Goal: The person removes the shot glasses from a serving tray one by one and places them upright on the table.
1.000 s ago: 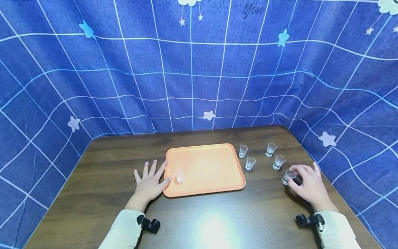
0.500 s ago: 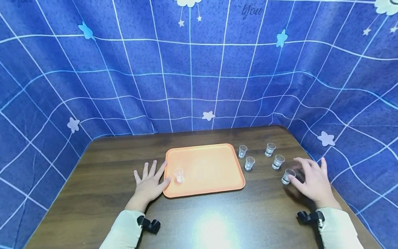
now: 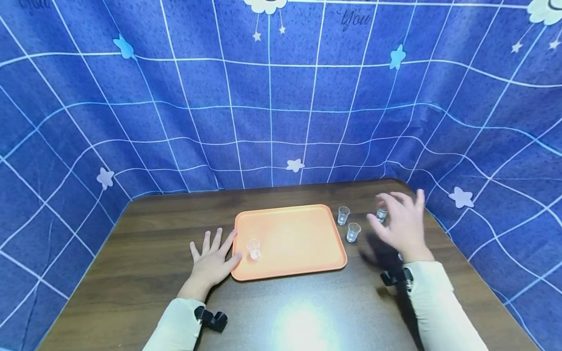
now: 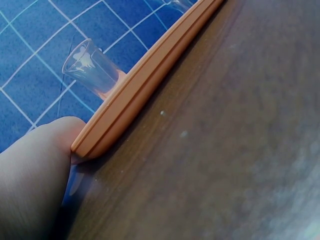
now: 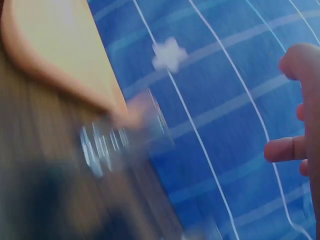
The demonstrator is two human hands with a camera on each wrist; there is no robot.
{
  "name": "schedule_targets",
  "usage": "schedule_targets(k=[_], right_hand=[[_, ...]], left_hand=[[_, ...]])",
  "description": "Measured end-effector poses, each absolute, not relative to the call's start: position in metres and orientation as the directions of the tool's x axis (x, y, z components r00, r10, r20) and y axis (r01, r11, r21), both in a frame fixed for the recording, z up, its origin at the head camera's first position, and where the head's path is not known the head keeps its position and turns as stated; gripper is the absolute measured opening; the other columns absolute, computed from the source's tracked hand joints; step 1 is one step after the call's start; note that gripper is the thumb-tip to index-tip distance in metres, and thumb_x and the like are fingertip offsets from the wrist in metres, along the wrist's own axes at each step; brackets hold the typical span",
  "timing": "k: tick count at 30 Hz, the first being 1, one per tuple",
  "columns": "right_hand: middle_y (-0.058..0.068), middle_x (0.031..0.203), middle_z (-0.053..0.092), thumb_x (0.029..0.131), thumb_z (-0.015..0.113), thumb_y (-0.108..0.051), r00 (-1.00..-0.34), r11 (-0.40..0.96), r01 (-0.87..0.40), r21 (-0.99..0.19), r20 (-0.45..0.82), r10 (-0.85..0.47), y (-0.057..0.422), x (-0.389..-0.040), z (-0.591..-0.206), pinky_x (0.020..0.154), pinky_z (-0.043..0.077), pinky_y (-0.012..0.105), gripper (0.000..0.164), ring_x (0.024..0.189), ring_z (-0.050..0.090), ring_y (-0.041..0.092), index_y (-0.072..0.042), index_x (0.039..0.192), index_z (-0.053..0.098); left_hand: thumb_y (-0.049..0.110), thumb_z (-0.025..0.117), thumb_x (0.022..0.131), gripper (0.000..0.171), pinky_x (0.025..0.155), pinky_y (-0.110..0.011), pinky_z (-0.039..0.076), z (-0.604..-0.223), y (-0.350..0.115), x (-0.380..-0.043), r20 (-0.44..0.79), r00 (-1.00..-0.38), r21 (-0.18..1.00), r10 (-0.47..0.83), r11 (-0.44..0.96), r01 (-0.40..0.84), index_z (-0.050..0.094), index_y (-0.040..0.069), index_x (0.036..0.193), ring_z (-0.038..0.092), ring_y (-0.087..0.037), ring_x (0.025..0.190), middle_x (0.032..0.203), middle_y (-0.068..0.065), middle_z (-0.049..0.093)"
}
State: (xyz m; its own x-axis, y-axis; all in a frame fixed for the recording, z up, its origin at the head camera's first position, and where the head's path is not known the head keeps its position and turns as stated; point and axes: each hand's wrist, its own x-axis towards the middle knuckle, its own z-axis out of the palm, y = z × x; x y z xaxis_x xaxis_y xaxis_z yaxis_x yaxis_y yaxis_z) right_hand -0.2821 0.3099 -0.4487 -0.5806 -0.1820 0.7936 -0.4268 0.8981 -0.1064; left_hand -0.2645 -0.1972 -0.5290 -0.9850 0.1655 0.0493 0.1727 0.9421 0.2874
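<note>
My left hand (image 3: 210, 263) lies with fingers spread on the table at the left end of an orange tray (image 3: 290, 239). Its thumb touches the tray edge in the left wrist view. One small clear shot glass (image 3: 253, 249) stands upright on the tray near that thumb. My right hand (image 3: 404, 226) is raised over the table at the right, thumb and fingers apart, holding nothing. A shot glass (image 3: 381, 214) shows just behind its thumb. In the right wrist view, a blurred shot glass (image 5: 125, 135) stands apart from the fingers (image 5: 285, 150). The right hand and sleeve hide the nearer glasses.
Two more shot glasses (image 3: 343, 215) stand close to the tray's right end. The dark wooden table (image 3: 145, 243) is backed by a blue patterned curtain (image 3: 281, 122). A black wrist camera (image 3: 210, 319) is strapped to each sleeve.
My right hand has let go of the nearest shot glass at the right, then lifted and moved away and leftward toward the farther glasses. My left hand stays at the tray edge.
</note>
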Motion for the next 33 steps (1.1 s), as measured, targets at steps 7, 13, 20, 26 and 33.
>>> schedule_targets(k=[7, 13, 20, 26, 33], right_hand=[[0.000, 0.088, 0.075, 0.081, 0.067, -0.049, -0.601, 0.838, -0.528, -0.141, 0.759, -0.251, 0.235, -0.305, -0.451, 0.117, 0.000, 0.067, 0.052, 0.114, 0.059, 0.036, -0.011, 0.117, 0.066], [-0.003, 0.092, 0.074, 0.082, 0.070, -0.047, -0.626, 0.786, -0.592, -0.179, 0.716, -0.308, 0.182, -0.311, -0.458, 0.118, -0.001, 0.066, 0.051, 0.117, 0.059, 0.033, -0.013, 0.119, 0.066], [-0.008, 0.092, 0.073, 0.085, 0.066, -0.052, -0.675, 0.753, -0.615, -0.233, 0.650, -0.350, 0.140, -0.315, -0.465, 0.120, -0.003, 0.061, 0.051, 0.119, 0.057, 0.025, -0.016, 0.122, 0.064], [-0.011, 0.093, 0.073, 0.087, 0.065, -0.053, -0.701, 0.726, -0.637, -0.259, 0.586, -0.406, 0.113, -0.312, -0.473, 0.120, -0.001, 0.061, 0.053, 0.120, 0.055, 0.021, -0.017, 0.126, 0.062], [-0.008, 0.094, 0.075, 0.087, 0.067, -0.052, -0.675, 0.655, -0.700, -0.285, 0.563, -0.477, 0.082, -0.305, -0.481, 0.119, 0.005, 0.065, 0.051, 0.120, 0.057, 0.018, -0.018, 0.125, 0.063]], left_hand=[[0.070, 0.038, 0.098, 0.076, 0.107, -0.076, -0.015, -0.528, -0.195, -0.265, 0.049, -0.984, 0.300, 0.169, 0.938, 0.176, 0.022, 0.034, 0.162, -0.002, -0.048, 0.152, 0.168, -0.017, 0.015], [0.072, 0.037, 0.098, 0.077, 0.107, -0.076, -0.015, -0.530, -0.197, -0.264, 0.037, -0.986, 0.290, 0.165, 0.942, 0.168, 0.021, 0.034, 0.162, -0.003, -0.048, 0.152, 0.168, -0.017, 0.015], [0.071, 0.037, 0.098, 0.076, 0.107, -0.076, -0.016, -0.529, -0.198, -0.265, 0.041, -0.985, 0.296, 0.167, 0.940, 0.171, 0.022, 0.033, 0.162, -0.003, -0.048, 0.152, 0.168, -0.018, 0.014], [0.071, 0.037, 0.098, 0.076, 0.107, -0.077, -0.013, -0.530, -0.199, -0.264, 0.052, -0.984, 0.295, 0.170, 0.939, 0.178, 0.023, 0.033, 0.162, -0.002, -0.049, 0.152, 0.168, -0.018, 0.015], [0.072, 0.038, 0.097, 0.077, 0.108, -0.076, -0.015, -0.530, -0.198, -0.265, 0.055, -0.984, 0.291, 0.168, 0.940, 0.176, 0.024, 0.034, 0.162, -0.002, -0.048, 0.152, 0.168, -0.018, 0.015]])
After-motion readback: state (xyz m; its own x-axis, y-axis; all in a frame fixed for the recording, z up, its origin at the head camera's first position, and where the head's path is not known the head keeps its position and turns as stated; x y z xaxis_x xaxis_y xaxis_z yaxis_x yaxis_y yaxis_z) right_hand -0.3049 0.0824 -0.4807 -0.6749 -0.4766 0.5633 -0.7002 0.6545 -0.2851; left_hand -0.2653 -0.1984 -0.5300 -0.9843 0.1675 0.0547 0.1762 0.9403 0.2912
